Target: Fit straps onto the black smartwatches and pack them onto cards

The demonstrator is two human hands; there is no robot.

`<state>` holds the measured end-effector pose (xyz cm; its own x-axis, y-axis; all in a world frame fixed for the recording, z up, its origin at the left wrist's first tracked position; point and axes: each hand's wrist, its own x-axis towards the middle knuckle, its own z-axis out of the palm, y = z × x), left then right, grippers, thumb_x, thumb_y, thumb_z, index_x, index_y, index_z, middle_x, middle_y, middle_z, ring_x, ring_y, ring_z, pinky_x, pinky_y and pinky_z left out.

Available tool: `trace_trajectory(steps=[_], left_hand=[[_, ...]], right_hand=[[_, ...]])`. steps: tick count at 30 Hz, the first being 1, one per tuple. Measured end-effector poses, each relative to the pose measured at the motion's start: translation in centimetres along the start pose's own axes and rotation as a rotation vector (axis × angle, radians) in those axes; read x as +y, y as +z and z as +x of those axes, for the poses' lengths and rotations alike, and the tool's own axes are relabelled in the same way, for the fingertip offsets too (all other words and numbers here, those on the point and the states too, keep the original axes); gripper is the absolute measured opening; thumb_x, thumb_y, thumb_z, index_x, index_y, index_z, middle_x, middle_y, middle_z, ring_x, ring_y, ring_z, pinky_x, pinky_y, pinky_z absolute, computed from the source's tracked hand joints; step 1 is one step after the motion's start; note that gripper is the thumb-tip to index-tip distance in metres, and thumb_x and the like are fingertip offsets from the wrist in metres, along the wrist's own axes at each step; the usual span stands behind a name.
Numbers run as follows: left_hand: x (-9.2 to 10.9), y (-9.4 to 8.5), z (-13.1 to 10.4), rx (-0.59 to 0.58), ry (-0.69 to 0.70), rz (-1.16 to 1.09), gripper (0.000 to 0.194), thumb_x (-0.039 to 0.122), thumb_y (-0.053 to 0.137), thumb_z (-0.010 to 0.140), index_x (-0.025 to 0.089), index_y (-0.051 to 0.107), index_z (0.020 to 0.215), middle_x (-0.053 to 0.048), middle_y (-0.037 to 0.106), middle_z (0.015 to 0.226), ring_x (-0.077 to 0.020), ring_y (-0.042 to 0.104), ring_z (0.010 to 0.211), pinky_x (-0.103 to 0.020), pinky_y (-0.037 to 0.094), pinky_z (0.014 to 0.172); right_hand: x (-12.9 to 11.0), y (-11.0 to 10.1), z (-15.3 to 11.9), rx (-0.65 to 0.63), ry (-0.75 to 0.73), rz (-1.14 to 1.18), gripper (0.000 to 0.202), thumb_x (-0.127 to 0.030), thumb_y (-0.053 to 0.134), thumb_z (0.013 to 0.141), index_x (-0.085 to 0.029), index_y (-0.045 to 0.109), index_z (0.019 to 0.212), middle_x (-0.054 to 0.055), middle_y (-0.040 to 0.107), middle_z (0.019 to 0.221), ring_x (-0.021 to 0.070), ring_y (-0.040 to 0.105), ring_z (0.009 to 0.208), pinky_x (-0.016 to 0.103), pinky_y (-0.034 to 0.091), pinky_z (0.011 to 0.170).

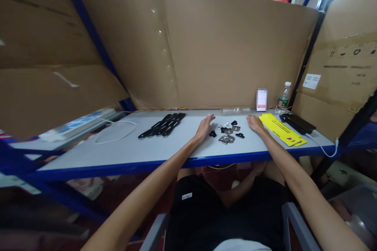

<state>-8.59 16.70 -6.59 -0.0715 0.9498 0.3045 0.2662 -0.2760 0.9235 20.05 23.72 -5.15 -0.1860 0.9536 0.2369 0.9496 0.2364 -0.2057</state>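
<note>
My left hand [204, 128] rests on its edge on the table, fingers stretched out, holding nothing. Just right of it lie small flat metal plates [231, 139], small black parts [212, 133] and a few tiny silver screws [226, 125], loosely scattered. On the other side of this pile, my right hand [255, 123] lies on the table with fingers extended and nothing visible in them. Its wrist is next to yellow printed cards [279, 130]. Left of my left hand, several black handles [161, 124] lie side by side.
Cardboard walls [229, 47] enclose the white table [118, 153]. At the back right stand a phone [261, 100] and a water bottle [283, 98]; a clear plastic piece [235, 111] lies nearby. A black case [299, 123] has a cable. A power strip [76, 125] sits at left.
</note>
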Motion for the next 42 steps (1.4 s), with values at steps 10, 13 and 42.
trace_trajectory(steps=[10,13,42], left_hand=[[0.2,-0.8,-2.7,-0.106,0.114,0.763,0.064,0.047,0.035,0.103,0.004,0.052,0.146,-0.025,0.044,0.158,-0.0358,0.032,0.153,-0.051,0.023,0.125],[0.4,-1.8,-6.2,-0.204,0.209,0.939,0.073,0.053,0.038,0.102,0.006,0.039,0.157,-0.022,0.026,0.168,-0.0357,0.012,0.159,-0.055,0.013,0.128],[1.6,0.7,-10.7,-0.291,0.221,1.103,0.078,0.059,0.029,0.103,0.005,0.033,0.159,-0.025,0.029,0.166,-0.0346,0.022,0.157,-0.054,0.023,0.126]], right_hand=[[0.3,0.4,0.5,0.0,-0.042,-0.053,0.057,-0.036,0.021,0.11,-0.01,0.067,0.131,0.022,0.066,0.134,0.0302,0.054,0.134,0.04,0.032,0.114],[0.4,0.5,0.6,-0.002,-0.049,-0.035,0.057,-0.037,0.021,0.111,-0.01,0.066,0.131,0.022,0.064,0.137,0.0298,0.055,0.133,0.041,0.031,0.115],[-8.9,1.9,-5.7,-0.203,-0.487,0.052,0.064,-0.056,0.026,0.108,-0.02,0.041,0.159,0.016,0.025,0.17,0.0314,0.021,0.157,0.051,0.02,0.125]])
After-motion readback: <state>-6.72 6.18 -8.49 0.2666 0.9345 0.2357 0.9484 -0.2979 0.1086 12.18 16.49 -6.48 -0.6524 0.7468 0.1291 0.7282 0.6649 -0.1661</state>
